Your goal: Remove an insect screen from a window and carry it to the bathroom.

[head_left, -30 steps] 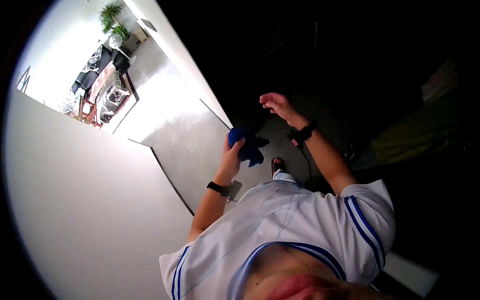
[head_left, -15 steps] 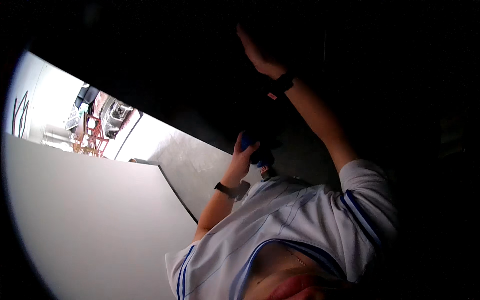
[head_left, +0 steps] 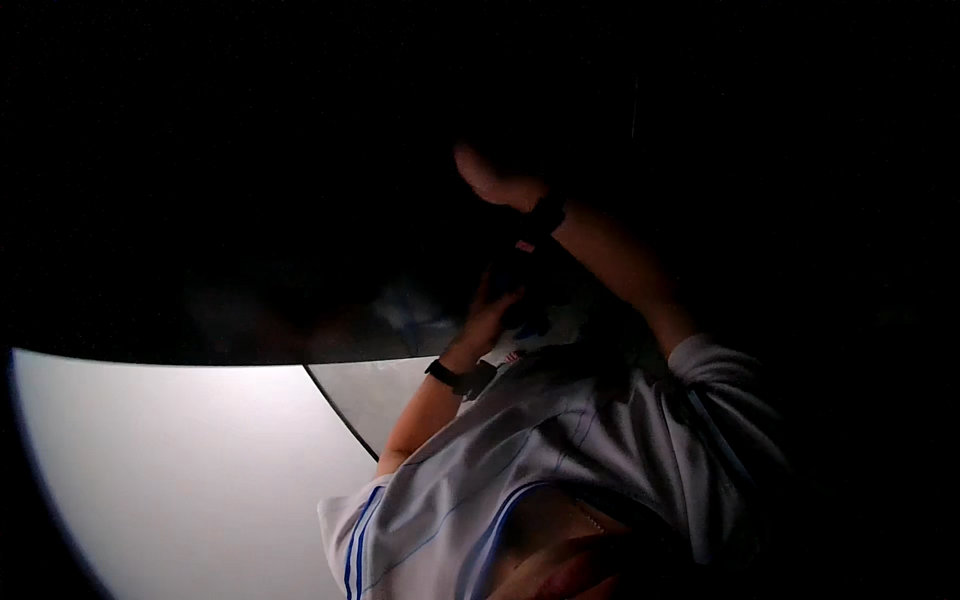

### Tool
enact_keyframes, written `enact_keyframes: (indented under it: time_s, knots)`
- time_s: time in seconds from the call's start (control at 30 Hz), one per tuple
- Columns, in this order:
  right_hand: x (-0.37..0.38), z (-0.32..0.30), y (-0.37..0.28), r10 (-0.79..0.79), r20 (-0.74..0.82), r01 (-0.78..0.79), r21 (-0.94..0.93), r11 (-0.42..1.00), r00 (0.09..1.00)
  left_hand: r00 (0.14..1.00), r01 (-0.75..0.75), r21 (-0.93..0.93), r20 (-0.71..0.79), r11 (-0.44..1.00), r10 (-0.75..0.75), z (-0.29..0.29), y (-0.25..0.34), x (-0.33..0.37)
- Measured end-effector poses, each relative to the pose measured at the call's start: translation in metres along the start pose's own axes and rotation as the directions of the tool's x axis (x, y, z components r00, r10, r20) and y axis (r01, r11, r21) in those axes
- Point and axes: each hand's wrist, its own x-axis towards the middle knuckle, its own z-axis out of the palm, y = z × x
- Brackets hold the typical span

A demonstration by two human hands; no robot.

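My left hand (head_left: 487,318) is low in front of my body, its thumb and fingers curled round a dark blue object (head_left: 536,327) whose kind I cannot make out in the gloom. Farther up, my right hand (head_left: 492,182) reaches into deep shadow. Its heel and edge catch some light, but the fingers are lost in the dark, so what it touches cannot be seen. A dark band (head_left: 546,212) circles the right wrist, and a small reddish tag (head_left: 524,246) shows below it. The left wrist wears a dark watch-like band (head_left: 460,379).
A large dark panel (head_left: 300,335) with faint reflections spans the upper left and centre. Below its edge stands a pale, smooth white surface (head_left: 190,460). A strip of grey floor (head_left: 370,395) shows between that and my left arm. The right side is black.
The dark panel's lower edge has come down across the view, covering the bright room at the left. My right hand has moved lower, towards my left hand. Everything looks dimmer.
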Motion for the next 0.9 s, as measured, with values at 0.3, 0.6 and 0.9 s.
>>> enact_keyframes:
  time_s: [0.3,0.6,0.9]
  knots:
    - [0.033,0.032,-0.085,0.138,0.038,-0.13,-0.167,0.977,0.99,0.995,-0.066,-0.124,0.07,0.99,0.075,0.1,-0.003,0.123]
    - [0.011,-0.229,-0.066,0.455,-0.059,-0.459,-0.143,0.877,0.888,0.96,-0.17,-0.299,-0.265,0.939,0.09,0.194,0.041,0.221]
    - [-0.015,-0.391,0.007,0.687,-0.327,-0.752,-0.136,0.645,0.649,0.941,-0.22,-0.482,-0.334,0.848,0.054,0.147,0.057,0.327]
